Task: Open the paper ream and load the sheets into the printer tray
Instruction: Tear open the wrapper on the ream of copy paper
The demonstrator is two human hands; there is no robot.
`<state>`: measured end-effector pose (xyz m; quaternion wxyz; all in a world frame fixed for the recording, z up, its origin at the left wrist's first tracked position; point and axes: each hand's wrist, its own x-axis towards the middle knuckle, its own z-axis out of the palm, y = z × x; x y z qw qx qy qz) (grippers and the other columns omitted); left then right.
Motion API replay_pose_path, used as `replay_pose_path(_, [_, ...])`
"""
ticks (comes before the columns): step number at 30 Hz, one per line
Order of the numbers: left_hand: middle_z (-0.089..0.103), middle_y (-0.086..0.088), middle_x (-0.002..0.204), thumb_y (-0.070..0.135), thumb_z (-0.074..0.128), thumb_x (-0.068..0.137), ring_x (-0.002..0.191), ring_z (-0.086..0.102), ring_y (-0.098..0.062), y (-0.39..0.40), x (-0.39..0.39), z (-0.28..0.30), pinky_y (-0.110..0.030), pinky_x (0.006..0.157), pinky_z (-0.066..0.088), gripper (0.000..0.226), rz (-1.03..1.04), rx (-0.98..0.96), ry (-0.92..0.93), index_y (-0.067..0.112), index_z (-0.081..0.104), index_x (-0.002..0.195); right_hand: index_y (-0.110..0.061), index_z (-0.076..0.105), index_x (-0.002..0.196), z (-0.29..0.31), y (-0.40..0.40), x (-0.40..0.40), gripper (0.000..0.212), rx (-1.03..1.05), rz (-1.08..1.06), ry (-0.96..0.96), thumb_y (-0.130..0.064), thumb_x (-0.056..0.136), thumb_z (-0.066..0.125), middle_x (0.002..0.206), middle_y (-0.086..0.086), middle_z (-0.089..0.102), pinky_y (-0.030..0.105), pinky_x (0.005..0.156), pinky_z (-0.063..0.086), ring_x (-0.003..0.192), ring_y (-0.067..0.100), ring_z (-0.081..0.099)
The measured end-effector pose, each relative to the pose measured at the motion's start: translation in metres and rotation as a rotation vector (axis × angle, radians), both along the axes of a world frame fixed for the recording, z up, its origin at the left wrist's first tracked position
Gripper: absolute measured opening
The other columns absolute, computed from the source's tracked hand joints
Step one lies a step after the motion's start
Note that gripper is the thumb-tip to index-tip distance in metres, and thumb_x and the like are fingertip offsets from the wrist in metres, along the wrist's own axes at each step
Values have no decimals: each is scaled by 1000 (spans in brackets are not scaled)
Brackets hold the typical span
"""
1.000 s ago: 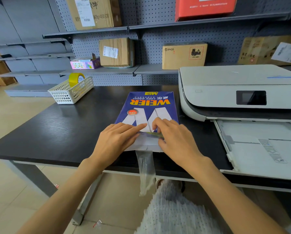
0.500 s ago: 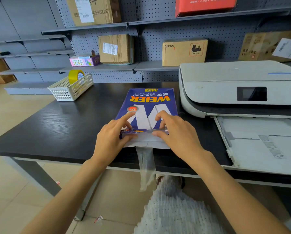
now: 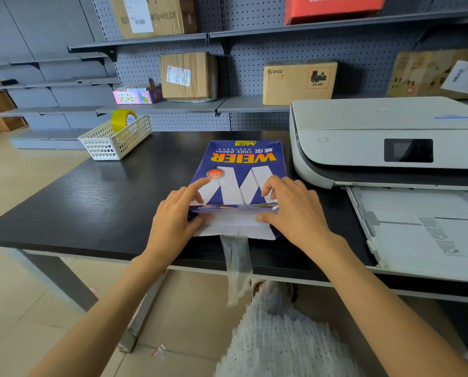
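Note:
A blue "WEIER" paper ream (image 3: 241,164) lies flat on the black table (image 3: 97,202), its near end torn open with white sheets showing. My left hand (image 3: 175,219) grips the ream's near left corner, thumb under the wrapper edge and fingers curled on top. My right hand (image 3: 292,210) grips the near right corner the same way. A strip of clear plastic (image 3: 237,268) hangs from the near end over the table edge. The white printer (image 3: 377,142) stands at the right with its paper tray (image 3: 423,229) pulled out.
A white mesh basket (image 3: 113,140) holding a yellow tape roll sits at the table's back left. Cardboard boxes (image 3: 299,81) line the pegboard shelves behind. My knee in a grey garment (image 3: 276,336) shows below the table edge.
Both hands moved apart from the middle of the ream's near end to its two corners, and the wrapper's near edge has lifted slightly.

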<state>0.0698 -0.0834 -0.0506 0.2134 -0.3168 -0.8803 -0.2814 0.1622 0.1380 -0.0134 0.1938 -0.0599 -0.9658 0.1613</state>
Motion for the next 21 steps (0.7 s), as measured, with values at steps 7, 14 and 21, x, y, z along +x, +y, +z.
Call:
replay_pose_path(7, [59, 15, 104, 12, 72, 84, 97, 51, -9, -9, 4, -1, -31, 88, 44, 70, 6, 10, -48, 40, 41, 141, -26, 51, 99, 12, 5, 9, 33, 16, 7, -129, -28, 80, 77, 113, -2, 55, 31, 75, 39, 103, 19, 50])
replay_pose_path(14, [63, 9, 114, -3, 57, 87, 103, 53, -14, -14, 12, -1, -33, 91, 44, 69, -1, -18, -40, 33, 41, 143, -23, 54, 103, 18, 7, 18, 29, -10, 17, -174, -22, 83, 74, 118, 0, 53, 29, 72, 36, 108, 20, 48])
replay_pose_path(21, [63, 12, 116, -15, 48, 80, 105, 52, -11, -19, 18, -4, -34, 90, 47, 79, -16, -15, -31, 35, 42, 141, -22, 56, 102, 14, 14, 27, 24, -19, 27, -186, -13, 85, 69, 112, 1, 49, 29, 69, 41, 106, 21, 47])
